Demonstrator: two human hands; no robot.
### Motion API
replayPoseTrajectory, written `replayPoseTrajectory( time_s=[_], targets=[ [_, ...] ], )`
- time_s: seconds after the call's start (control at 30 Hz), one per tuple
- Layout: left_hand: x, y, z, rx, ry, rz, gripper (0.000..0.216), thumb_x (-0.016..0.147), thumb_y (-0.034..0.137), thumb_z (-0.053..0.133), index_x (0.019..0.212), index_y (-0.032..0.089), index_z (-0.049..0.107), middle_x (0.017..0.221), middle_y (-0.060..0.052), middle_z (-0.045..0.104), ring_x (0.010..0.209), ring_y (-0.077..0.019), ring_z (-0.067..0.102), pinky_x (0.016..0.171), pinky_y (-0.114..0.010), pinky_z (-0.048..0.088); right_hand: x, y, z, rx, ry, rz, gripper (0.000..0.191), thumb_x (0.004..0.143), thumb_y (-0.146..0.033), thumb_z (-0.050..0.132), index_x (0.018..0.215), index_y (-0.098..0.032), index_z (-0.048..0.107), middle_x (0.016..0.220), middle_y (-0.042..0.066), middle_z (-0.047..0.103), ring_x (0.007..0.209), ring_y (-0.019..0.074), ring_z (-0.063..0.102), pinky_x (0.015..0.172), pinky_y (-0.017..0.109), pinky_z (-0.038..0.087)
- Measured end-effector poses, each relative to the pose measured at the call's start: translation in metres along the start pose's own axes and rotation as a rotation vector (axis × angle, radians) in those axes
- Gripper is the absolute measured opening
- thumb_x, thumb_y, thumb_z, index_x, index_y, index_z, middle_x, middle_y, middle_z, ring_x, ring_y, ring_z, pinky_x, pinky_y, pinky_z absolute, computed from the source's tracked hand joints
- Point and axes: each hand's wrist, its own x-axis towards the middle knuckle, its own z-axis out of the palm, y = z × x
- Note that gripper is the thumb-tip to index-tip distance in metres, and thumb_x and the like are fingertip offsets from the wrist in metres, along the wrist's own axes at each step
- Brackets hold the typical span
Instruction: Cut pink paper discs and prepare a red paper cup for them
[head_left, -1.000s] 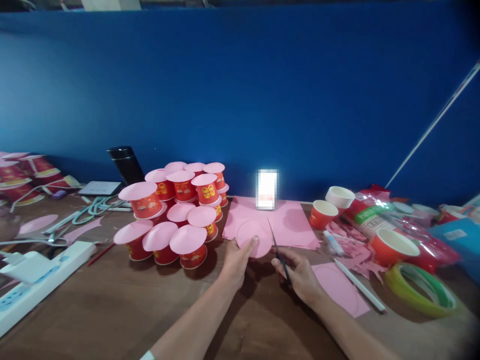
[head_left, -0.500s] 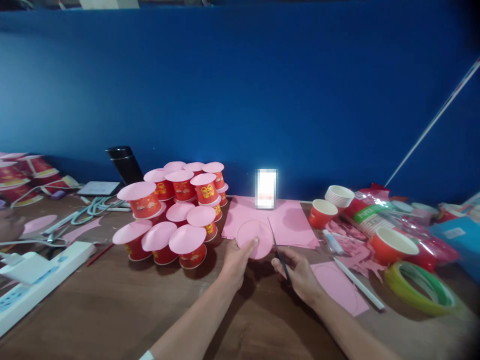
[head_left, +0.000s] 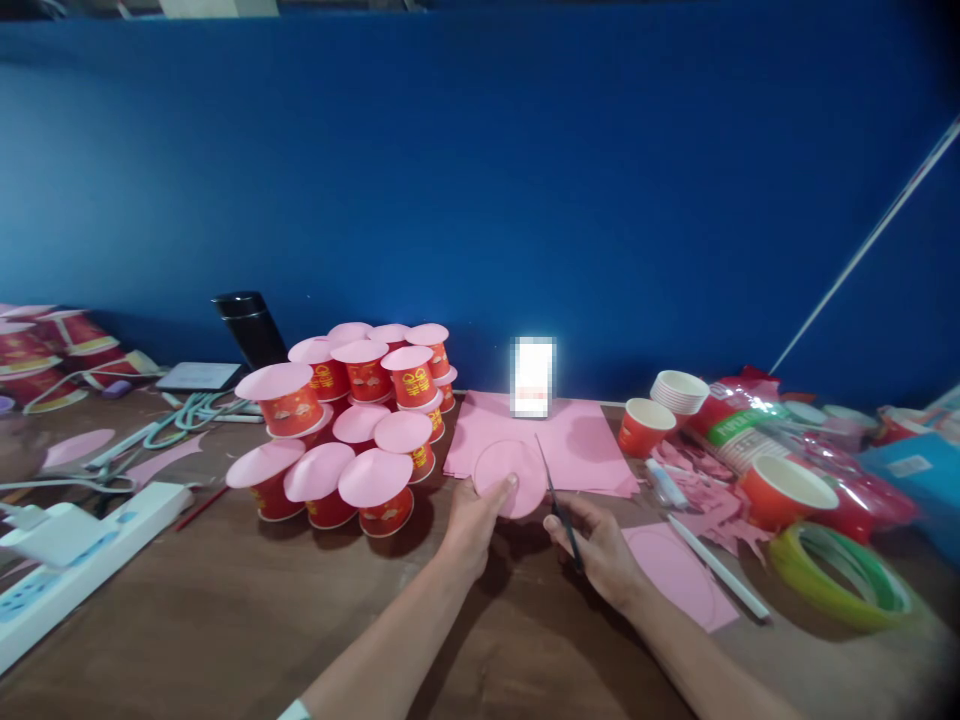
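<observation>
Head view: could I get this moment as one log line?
left hand: holds disc | right hand: holds scissors beside disc | pink sheets: beyond hands

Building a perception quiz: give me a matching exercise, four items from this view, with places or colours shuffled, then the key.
Things:
1. scissors
2. pink paper disc
3. tape roll
4. power strip

Place or colour:
A. white, at the left of the view
B. held in the left hand
C. yellow-green, at the right of the view
D. held in the right hand

Pairs: 1-D, 2-B, 3-C, 4-A
</observation>
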Motion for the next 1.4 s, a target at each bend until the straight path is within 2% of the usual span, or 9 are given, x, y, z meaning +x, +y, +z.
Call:
replayPoseTrajectory(
  time_s=[0.23, 0.67, 1.13, 1.4],
  targets=[
    [0.0019, -0.0036, -0.0017, 0.017, 0.025, 0.009, 0.043, 0.054, 0.034, 0.080, 0.086, 0.007, 0.068, 0.077, -0.011, 0.071, 0.072, -0.0201, 0.065, 0.067, -0.029, 0.051, 0.0004, -0.0007, -0.0001, -0.044, 0.014, -0.010, 0.044, 0.075, -0.045, 0.065, 0.107, -0.014, 0.066, 0.061, -0.001, 0.055, 0.050, 0.0097, 0.046, 0.045, 0.020, 0.039],
    [0.0027, -0.0048, -0.0027, -0.001, 0.019, 0.027, 0.043, 0.059, 0.036, 0.077, 0.089, 0.007, 0.067, 0.080, -0.012, 0.071, 0.074, -0.0201, 0.066, 0.067, -0.028, 0.051, -0.0002, -0.0016, 0.0028, -0.018, 0.049, 0.029, 0.045, 0.073, -0.047, 0.065, 0.104, -0.015, 0.067, 0.051, -0.003, 0.050, 0.042, 0.0085, 0.041, 0.038, 0.019, 0.036],
    [0.0013, -0.0015, -0.0020, 0.041, 0.003, 0.009, 0.042, 0.057, 0.034, 0.078, 0.088, 0.008, 0.067, 0.081, -0.012, 0.071, 0.076, -0.0209, 0.066, 0.070, -0.029, 0.051, 0.0002, 0.0031, -0.0008, 0.004, -0.014, 0.003, 0.044, 0.076, -0.041, 0.065, 0.110, -0.014, 0.063, 0.060, -0.003, 0.050, 0.048, 0.0082, 0.042, 0.042, 0.019, 0.037],
    [0.0023, -0.0026, -0.0024, 0.044, 0.003, 0.024, 0.040, 0.059, 0.033, 0.077, 0.088, 0.008, 0.067, 0.082, -0.012, 0.071, 0.076, -0.0204, 0.066, 0.070, -0.028, 0.051, -0.0002, 0.0009, -0.0001, 0.022, -0.011, 0.008, 0.045, 0.075, -0.043, 0.065, 0.109, -0.013, 0.063, 0.057, -0.004, 0.047, 0.047, 0.0083, 0.041, 0.040, 0.019, 0.036]
  ],
)
